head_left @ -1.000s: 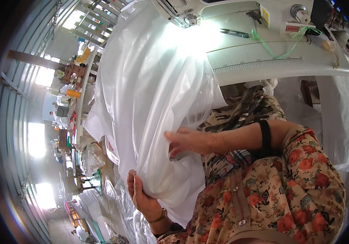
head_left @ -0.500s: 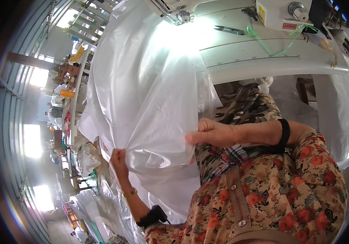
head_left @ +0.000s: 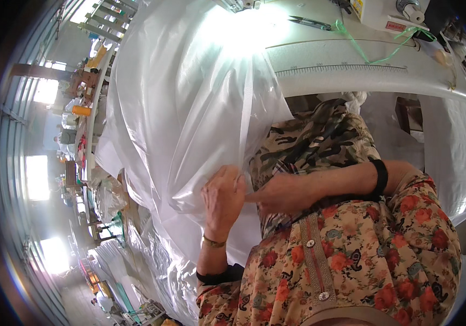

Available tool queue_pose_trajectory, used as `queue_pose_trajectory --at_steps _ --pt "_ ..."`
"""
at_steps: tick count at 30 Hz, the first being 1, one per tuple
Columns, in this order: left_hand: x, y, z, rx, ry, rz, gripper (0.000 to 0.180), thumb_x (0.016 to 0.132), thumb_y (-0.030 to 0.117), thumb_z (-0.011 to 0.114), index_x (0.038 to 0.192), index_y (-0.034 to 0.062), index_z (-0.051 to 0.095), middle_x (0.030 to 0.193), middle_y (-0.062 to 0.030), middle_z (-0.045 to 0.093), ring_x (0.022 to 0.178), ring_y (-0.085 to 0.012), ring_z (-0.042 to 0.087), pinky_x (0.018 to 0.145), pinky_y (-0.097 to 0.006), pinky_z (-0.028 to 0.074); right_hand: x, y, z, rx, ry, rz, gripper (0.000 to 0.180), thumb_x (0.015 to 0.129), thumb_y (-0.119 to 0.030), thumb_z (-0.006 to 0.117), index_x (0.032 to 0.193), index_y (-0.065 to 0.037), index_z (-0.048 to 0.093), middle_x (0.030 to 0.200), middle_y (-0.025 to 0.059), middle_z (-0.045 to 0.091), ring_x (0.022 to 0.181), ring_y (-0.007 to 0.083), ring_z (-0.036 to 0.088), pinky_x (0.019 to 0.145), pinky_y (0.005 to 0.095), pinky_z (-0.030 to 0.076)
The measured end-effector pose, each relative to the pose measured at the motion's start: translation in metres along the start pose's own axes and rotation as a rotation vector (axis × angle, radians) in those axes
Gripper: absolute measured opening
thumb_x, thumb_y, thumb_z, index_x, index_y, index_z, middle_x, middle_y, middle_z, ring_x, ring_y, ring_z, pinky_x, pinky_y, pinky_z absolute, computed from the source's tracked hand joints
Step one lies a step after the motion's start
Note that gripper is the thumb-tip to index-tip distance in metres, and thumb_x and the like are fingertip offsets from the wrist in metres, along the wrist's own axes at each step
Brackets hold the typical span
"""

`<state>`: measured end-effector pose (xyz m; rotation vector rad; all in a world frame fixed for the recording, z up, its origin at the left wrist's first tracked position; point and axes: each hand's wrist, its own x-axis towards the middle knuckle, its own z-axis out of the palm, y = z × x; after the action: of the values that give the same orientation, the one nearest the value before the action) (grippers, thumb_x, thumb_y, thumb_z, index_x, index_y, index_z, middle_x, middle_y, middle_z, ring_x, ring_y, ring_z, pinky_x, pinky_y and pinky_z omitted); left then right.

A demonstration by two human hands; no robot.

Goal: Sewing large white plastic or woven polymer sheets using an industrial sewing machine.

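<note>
A large translucent white plastic sheet (head_left: 189, 114) hangs in folds from the sewing machine's lit bed down toward my lap. A narrow folded strip along its right edge runs down to my hands. My left hand (head_left: 223, 198) is closed on this edge, knuckles up, bunching the sheet. Close against it on the right, my right hand (head_left: 284, 193) is slightly blurred. Its fingers are pinched together at the same edge, and its fingertips nearly touch the left hand. The exact grip between the hands is partly hidden.
At the top, glare surrounds the sewing machine's needle area (head_left: 241, 5). Thread snips (head_left: 310, 23) and a green ribbon (head_left: 363, 54) lie on the machine table (head_left: 341, 81), which has a printed scale. More plastic sheeting (head_left: 455, 152) hangs at right; a cluttered workshop stretches left.
My left hand has moved right and slightly up to meet the right hand, which has shifted slightly lower. The sheet's right edge now forms a narrow folded strip. The view has shifted slightly.
</note>
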<state>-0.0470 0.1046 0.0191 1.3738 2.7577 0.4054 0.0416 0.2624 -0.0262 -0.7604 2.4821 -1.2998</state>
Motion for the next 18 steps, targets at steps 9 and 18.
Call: queue_pose_trajectory --at_steps 9,18 --pt "-0.039 -0.023 0.038 0.203 0.321 -0.246 0.012 0.079 0.003 0.052 0.09 0.0022 0.057 0.085 -0.0138 0.058 0.072 -0.0345 0.059 0.064 -0.042 0.047 0.016 0.128 0.017 0.885 0.814 0.383 0.044 0.085 -0.026 0.066 0.121 -0.001 0.058 0.109 0.007 0.062 0.098 0.014 0.058 0.086 0.0294 0.045" --pt "-0.03 -0.029 -0.026 -0.9 0.786 -0.353 0.015 0.084 -0.004 0.051 0.097 -0.0036 0.059 0.083 -0.0054 0.059 0.067 -0.0118 0.053 0.061 -0.026 0.045 0.011 0.037 0.008 0.72 0.31 0.0 0.025 0.09 -0.023 0.061 0.099 0.0 0.067 0.076 0.0026 0.064 0.074 0.0121 0.058 0.071 0.0278 0.046"
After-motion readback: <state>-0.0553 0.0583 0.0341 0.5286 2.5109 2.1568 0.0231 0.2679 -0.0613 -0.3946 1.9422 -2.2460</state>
